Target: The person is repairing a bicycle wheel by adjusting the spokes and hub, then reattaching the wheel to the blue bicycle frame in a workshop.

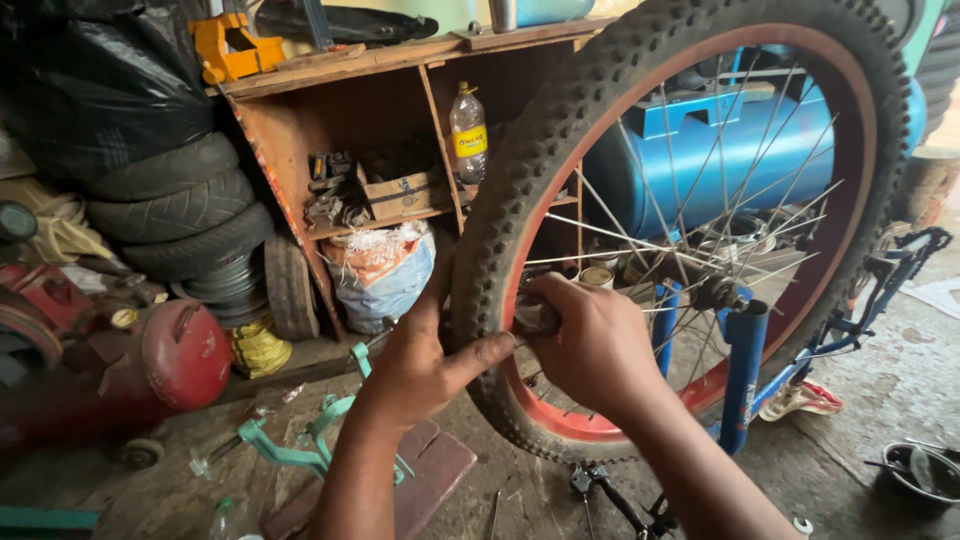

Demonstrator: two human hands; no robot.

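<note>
A bicycle wheel with a knobby black tyre (520, 180) and a red rim (560, 420) stands in a blue upturned bicycle frame (745, 370). My left hand (425, 360) grips the tyre's left side from outside, thumb pressed on the tread. My right hand (590, 340) reaches inside the wheel and closes on a small part at the rim beside the tyre; what it holds is hidden by the fingers. Thin spokes (640, 235) run to the hub (715, 290).
A wooden shelf (350, 110) holds a plastic bottle (468, 130) and metal parts. Stacked tyres (180, 210) and a red tank (180, 355) are at left. A green metal frame (300, 450), a blue compressor tank (720, 150) and a bowl (920, 470) are nearby.
</note>
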